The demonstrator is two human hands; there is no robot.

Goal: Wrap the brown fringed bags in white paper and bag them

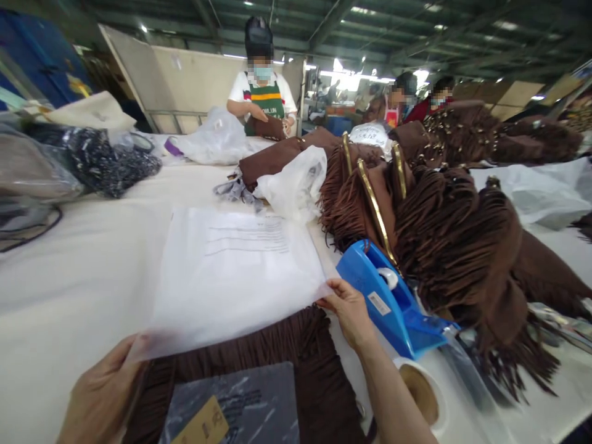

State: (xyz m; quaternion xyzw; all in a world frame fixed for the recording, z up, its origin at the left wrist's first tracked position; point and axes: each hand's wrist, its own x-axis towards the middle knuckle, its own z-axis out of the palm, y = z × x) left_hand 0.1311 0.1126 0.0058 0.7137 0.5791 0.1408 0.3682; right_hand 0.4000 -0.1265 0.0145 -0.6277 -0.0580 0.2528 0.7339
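A translucent white plastic bag point(231, 283) with printed lines lies stretched flat between my hands. My left hand point(104, 388) pinches its near left corner, thumb on top. At the near right corner my right hand point(345, 308) grips the same bag between thumb and fingers. Just below the bag's near edge is a brown fringed bag point(324, 376), partly covered by it. On the fringe rests a dark grey plastic packet point(272, 401) with a tan tag point(206, 422).
Right of my right hand stand a blue tape dispenser point(370, 302) and a tape roll point(420, 391). Brown fringed bags with gold zips point(377, 203) are heaped behind. Clear bags point(217, 135) and a black-and-white bundle point(108, 160) lie farther back. A person in a green apron point(268, 98) works opposite.
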